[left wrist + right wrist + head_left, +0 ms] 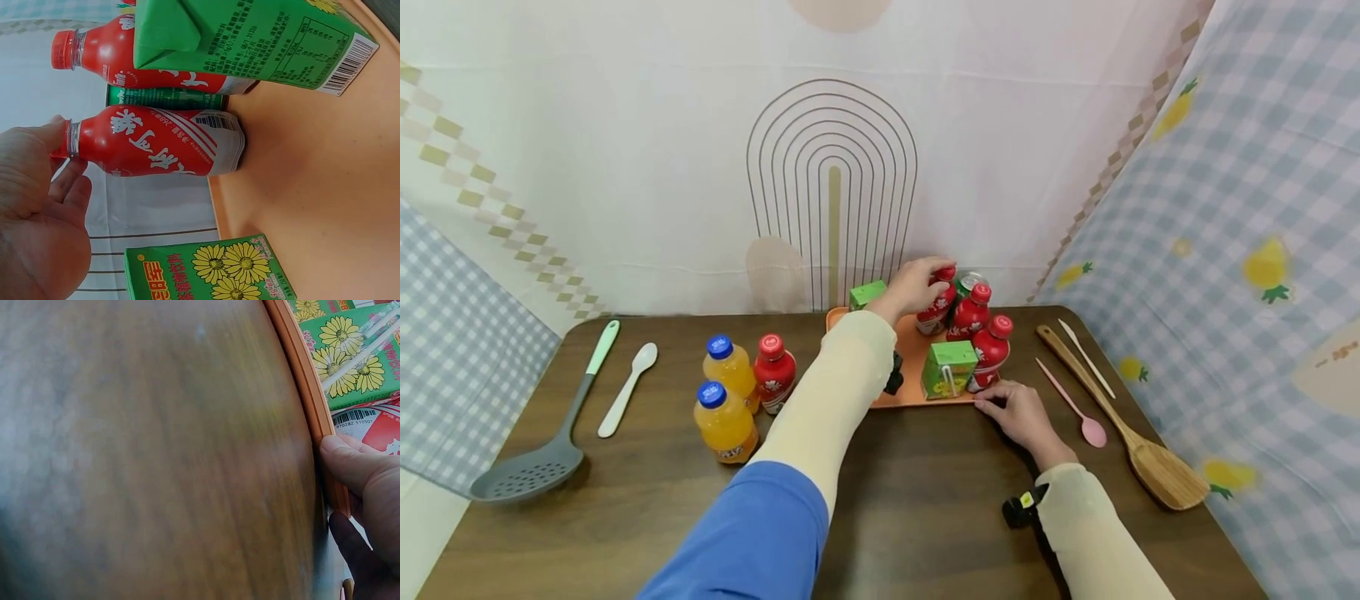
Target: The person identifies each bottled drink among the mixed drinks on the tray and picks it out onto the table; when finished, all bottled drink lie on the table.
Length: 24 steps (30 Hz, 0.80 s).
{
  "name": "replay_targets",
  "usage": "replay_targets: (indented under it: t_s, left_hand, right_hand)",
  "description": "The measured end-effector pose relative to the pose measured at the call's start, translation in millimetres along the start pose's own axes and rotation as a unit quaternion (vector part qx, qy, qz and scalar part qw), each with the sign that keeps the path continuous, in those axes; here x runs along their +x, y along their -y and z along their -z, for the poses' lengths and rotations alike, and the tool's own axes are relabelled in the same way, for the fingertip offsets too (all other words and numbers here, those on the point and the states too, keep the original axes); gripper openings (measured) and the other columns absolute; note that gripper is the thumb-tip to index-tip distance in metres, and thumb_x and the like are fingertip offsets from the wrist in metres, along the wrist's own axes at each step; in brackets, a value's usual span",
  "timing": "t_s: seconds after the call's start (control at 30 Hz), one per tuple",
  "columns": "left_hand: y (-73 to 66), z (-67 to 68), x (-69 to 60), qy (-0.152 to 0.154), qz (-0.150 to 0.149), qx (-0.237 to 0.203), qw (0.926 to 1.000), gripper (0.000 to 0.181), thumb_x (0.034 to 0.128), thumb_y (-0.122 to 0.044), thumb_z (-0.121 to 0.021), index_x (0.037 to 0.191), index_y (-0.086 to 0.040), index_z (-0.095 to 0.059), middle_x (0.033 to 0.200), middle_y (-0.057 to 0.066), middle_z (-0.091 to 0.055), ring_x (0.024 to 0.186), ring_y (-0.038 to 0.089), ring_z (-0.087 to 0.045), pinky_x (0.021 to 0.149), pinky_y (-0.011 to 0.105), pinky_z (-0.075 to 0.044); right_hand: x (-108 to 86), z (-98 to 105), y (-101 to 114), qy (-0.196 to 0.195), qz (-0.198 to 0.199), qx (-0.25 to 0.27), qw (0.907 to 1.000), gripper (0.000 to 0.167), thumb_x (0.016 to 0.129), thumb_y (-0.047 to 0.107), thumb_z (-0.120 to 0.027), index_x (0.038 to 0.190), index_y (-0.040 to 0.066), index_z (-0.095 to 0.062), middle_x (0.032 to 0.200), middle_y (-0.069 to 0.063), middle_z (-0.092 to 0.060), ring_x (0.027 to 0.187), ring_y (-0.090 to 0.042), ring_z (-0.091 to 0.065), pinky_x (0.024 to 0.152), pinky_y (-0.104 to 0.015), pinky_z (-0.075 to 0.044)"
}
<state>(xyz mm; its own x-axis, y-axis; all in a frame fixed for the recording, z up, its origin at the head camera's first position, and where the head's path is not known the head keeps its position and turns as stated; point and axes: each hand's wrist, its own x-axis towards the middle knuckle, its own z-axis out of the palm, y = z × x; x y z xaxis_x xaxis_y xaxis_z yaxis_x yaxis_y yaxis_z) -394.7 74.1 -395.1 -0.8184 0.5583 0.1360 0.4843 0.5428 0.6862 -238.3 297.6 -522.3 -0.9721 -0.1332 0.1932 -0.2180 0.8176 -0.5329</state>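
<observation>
My left hand [917, 287] reaches over the orange tray [913, 354] and grips a red bottle [165, 140] by its cap; the bottle stands upright at the tray's back. Two more red bottles [972, 312] stand along the tray's right side, with a green can [971, 282] behind them. A green drink carton [950, 369] with a straw sits at the front of the tray, and another green carton [209, 272] is at its back left. At the front right corner, my right hand [372, 481] pinches the tray's rim between thumb and fingers.
Left of the tray stand two orange-drink bottles [727, 422] and a red bottle [773, 373]. Farther left lie a white spoon [628, 392] and a grey skimmer [542, 467]. To the right lie a pink spoon [1092, 431], a wooden spatula [1161, 471] and a thin white utensil [1087, 358].
</observation>
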Motion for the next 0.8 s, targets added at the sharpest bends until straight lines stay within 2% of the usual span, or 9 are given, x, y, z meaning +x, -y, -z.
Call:
replay_targets:
  t_s: [0.23,0.4,0.6,0.8]
  left_hand:
    - [1.4,-0.8,-1.3,-0.016,0.018,-0.002,0.9997,0.046,0.0996,-0.023,-0.054,0.145,-0.023,-0.045,0.143,0.001,-0.047,0.128,0.019,-0.046,0.097,0.035,-0.045]
    - [4.2,-1.6,-2.2,-0.037,0.027,-0.019,0.9988,0.043,0.0976,-0.024,-0.057,0.14,-0.024,-0.051,0.136,0.001,-0.054,0.12,0.018,-0.052,0.093,0.033,-0.048]
    - [5.4,-5.3,-2.8,-0.057,0.018,-0.037,0.9975,0.039,0.0959,-0.024,-0.06,0.135,-0.021,-0.056,0.13,0.0,-0.058,0.119,0.017,-0.053,0.094,0.032,-0.048]
    - [4.4,-8.5,-4.9,-0.072,0.016,-0.041,0.9964,0.035,0.0957,-0.024,-0.06,0.131,-0.018,-0.059,0.124,-0.001,-0.06,0.111,0.015,-0.056,0.09,0.032,-0.049]
  right_hand:
    - [1.0,0.6,-0.1,0.003,-0.004,-0.003,1.0,0.005,0.083,0.02,-0.077,0.088,0.018,-0.078,0.094,0.003,-0.071,0.093,-0.02,-0.065,0.085,-0.045,-0.052]
    - [1.2,0.7,0.0,0.003,-0.009,-0.002,0.9999,0.006,0.083,0.021,-0.077,0.088,0.018,-0.078,0.095,0.002,-0.071,0.093,-0.02,-0.065,0.085,-0.045,-0.051]
    - [0.5,-0.4,-1.2,-0.003,-0.005,-0.004,1.0,0.006,0.083,0.021,-0.077,0.088,0.017,-0.078,0.095,0.002,-0.071,0.093,-0.02,-0.065,0.085,-0.045,-0.051]
    - [-0.4,-0.9,-3.3,0.0,-0.002,0.001,1.0,0.006,0.083,0.021,-0.077,0.088,0.018,-0.078,0.097,0.001,-0.071,0.095,-0.021,-0.065,0.085,-0.045,-0.051]
